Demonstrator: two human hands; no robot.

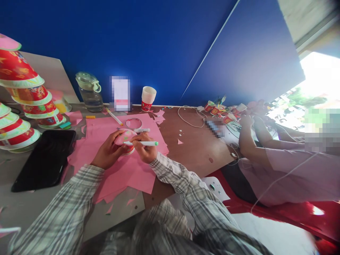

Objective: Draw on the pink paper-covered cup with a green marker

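My left hand (pixel 108 151) holds a red paper cup (pixel 128 150) whose end is covered by a pink paper disc (pixel 124 137) with green marks. My right hand (pixel 145 148) grips a white marker (pixel 148 143) with a green end; its other end points left at the disc. Both hands are over a stack of pink paper sheets (pixel 119 184). Just beyond them lie a roll of tape (pixel 133 123), a small white tube (pixel 142 130) and a marker with a yellow tip (pixel 114 117).
Stacked red cups (pixel 23 95) rise at the left beside a black phone (pixel 44 159). A water bottle (pixel 90 94) and nested cups (pixel 148 97) stand along the blue partition (pixel 132 39). Another person (pixel 287 166) sits at the right near more cups and a cable.
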